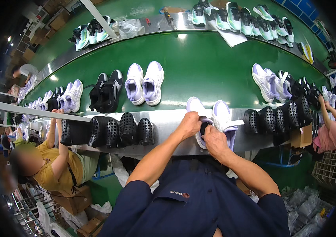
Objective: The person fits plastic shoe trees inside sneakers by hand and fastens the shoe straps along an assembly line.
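Observation:
A white and lavender sneaker [195, 104] sits at the metal edge of the bench before me, toe pointing away. My left hand [191, 123] grips its left side near the laces and collar, fingers closed. My right hand [215, 139] is closed at the sneaker's opening, its fingertips partly hidden inside. A dark patch shows in the opening between my hands; what it is I cannot make out. Touching on the right is the matching sneaker [220, 109], with a white strap [233, 123] sticking out to the right.
Black perforated shoe lasts [128, 128] stand left along the metal ledge, and more lasts [267, 119] stand right. Finished-looking sneakers [152, 83] and black sneakers [110, 91] rest on the green belt [199, 59]. Co-workers [63, 162] work at left and right. A metal rail [37, 110] crosses the left.

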A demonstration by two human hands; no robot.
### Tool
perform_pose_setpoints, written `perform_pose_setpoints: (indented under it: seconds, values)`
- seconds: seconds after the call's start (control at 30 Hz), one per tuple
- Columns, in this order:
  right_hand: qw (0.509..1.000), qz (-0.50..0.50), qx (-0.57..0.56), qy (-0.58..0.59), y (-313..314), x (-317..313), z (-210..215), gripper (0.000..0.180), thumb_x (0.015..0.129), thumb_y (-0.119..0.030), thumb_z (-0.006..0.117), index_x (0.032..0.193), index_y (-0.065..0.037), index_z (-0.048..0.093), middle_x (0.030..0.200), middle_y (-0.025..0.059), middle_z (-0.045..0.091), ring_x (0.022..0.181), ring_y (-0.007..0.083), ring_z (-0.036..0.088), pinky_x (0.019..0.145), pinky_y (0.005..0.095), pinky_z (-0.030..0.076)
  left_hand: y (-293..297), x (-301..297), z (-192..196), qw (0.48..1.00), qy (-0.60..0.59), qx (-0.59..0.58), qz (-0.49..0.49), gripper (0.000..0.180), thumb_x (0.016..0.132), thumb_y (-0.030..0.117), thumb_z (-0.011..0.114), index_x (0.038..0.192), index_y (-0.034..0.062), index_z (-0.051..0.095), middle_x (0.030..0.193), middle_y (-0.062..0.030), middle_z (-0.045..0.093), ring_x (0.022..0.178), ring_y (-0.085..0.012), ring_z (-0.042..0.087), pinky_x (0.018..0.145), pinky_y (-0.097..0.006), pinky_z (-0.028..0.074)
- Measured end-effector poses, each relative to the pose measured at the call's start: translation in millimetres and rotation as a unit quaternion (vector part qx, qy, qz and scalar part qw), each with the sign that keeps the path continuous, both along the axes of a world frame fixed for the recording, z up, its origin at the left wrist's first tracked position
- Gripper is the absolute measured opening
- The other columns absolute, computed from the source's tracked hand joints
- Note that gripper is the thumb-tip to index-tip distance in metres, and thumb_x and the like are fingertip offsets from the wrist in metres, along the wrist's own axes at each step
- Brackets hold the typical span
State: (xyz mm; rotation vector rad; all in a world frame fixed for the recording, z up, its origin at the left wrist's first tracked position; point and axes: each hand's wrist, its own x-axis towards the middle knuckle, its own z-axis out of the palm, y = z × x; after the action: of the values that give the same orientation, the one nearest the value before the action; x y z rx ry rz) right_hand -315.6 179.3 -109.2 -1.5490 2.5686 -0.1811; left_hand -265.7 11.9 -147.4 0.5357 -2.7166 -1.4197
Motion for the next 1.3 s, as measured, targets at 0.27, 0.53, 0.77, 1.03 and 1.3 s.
perform_pose_setpoints:
  seconds: [0.27, 0.53, 0.77, 1.03, 1.3]
  values:
    - [0.974, -0.102, -0.164, -0.116, -12, 5, -2, 0.038, 0.082, -0.016, 0.073, 0.110, 0.002, 0.057, 0.087, 0.0199, 0.065, 0.081, 0.0400, 0.065, 0.070, 0.0469, 0.053, -7, 12, 5, 0.995, 0.062, -0.026, 0.071, 0.039, 0.079, 0.009, 0.068, 0.116, -0.0022, 0.063, 0.103, -0.0226, 0.062, 0.101, -0.0402, 0.061, 0.088, -0.042, 0.051]
    - [0.946, -0.244, -0.100, -0.191, -19, -3, -21, 0.043, 0.085, -0.012, 0.069, 0.117, 0.008, 0.048, 0.094, 0.0305, 0.065, 0.087, 0.0503, 0.063, 0.076, 0.0539, 0.050, 42, 28, 13, 0.985, -0.008, -0.014, 0.170, 0.061, 0.076, 0.000, 0.066, 0.134, -0.0040, 0.046, 0.120, -0.0257, 0.050, 0.108, -0.0461, 0.056, 0.091, -0.049, 0.048]
    - [0.953, -0.254, -0.080, -0.144, -29, -8, -42, 0.026, 0.083, -0.011, 0.064, 0.102, 0.004, 0.052, 0.075, 0.0271, 0.065, 0.074, 0.0484, 0.065, 0.068, 0.0566, 0.050, 43, 29, -6, 0.981, 0.077, -0.062, 0.166, 0.051, 0.076, -0.001, 0.066, 0.125, -0.0041, 0.053, 0.115, -0.0251, 0.052, 0.099, -0.0449, 0.058, 0.084, -0.048, 0.050]
    - [0.951, -0.220, -0.124, -0.176, -25, -4, -38, 0.027, 0.085, -0.014, 0.064, 0.103, 0.003, 0.052, 0.088, 0.0278, 0.064, 0.082, 0.0477, 0.063, 0.072, 0.0551, 0.050, 43, 25, -10, 0.971, -0.009, -0.107, 0.216, 0.044, 0.076, 0.004, 0.067, 0.118, -0.0048, 0.057, 0.109, -0.0239, 0.058, 0.103, -0.0426, 0.058, 0.088, -0.047, 0.049]
    - [0.925, -0.284, -0.159, -0.198, 69, -6, 33, 0.024, 0.086, -0.022, 0.070, 0.089, -0.004, 0.055, 0.086, 0.0183, 0.064, 0.077, 0.0391, 0.063, 0.068, 0.0485, 0.048, 59, 104, 42, 0.974, 0.052, -0.203, 0.092, 0.037, 0.077, 0.007, 0.074, 0.110, 0.0002, 0.060, 0.108, -0.0169, 0.061, 0.101, -0.0379, 0.057, 0.085, -0.045, 0.049]
